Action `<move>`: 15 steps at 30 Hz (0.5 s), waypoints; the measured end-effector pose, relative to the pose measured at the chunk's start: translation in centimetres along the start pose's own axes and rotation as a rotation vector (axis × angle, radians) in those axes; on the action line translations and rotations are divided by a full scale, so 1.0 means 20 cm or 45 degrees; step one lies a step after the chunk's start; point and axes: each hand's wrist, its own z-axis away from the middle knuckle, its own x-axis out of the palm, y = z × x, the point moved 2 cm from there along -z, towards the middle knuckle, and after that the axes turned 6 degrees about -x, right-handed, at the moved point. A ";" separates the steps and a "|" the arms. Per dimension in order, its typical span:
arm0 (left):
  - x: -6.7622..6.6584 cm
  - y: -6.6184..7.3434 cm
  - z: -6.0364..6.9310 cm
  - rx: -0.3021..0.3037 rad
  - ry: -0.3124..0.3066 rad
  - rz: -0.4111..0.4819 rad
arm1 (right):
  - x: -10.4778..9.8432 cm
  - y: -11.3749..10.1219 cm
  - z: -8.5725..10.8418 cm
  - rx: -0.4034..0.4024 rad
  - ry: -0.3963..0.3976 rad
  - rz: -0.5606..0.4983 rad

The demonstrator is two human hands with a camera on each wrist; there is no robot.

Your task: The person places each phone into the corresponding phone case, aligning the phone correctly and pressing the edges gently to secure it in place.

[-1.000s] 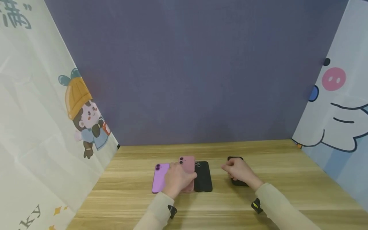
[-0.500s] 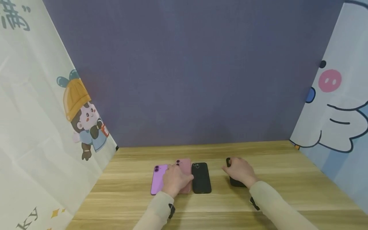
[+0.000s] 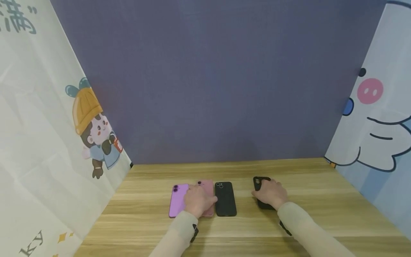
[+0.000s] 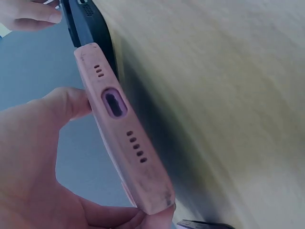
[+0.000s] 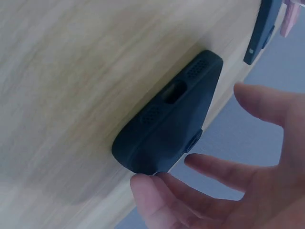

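A dark blue-grey backdrop (image 3: 205, 82) stands straight up behind the far edge of the table. Down the left edge hangs a pale sheet (image 3: 32, 142) printed with a child in an orange hat; down the right edge hangs a cartoon sheet (image 3: 385, 150) with a pink snout. The table (image 3: 144, 235) itself is wood-grained. Over its near edge reach two pale sleeves (image 3: 305, 225).

The left hand (image 3: 196, 200) lies over the pink phone, thumb against one long side and fingers at the other, pinching it across its width. The right hand (image 3: 272, 192) arches over another phone with fingers and thumb spread well apart; its fingertips are at one side of the case, its thumb is off the case, and it has hold of nothing.

Four phones lie nearer the far edge, backs up, camera ends toward that edge. The purple phone (image 3: 177, 200) is closest to the far left corner, then comes the pink phone (image 4: 126, 129), with the middle black phone (image 3: 226, 200) just beside it. The right-hand black phone (image 5: 176, 119) sits well apart, toward the far right corner. I can't tell whether the pink one is lifted.

Smallest are the black gadgets (image 3: 194, 232) at the wrists.
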 end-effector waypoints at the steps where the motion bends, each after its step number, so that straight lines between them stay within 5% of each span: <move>1: 0.00 0.00 0.00 -0.001 -0.008 -0.016 | 0.00 0.00 0.00 0.009 -0.004 0.002; 15: 0.02 0.00 -0.01 0.004 -0.057 -0.156 | 0.01 0.02 -0.01 0.057 -0.076 0.040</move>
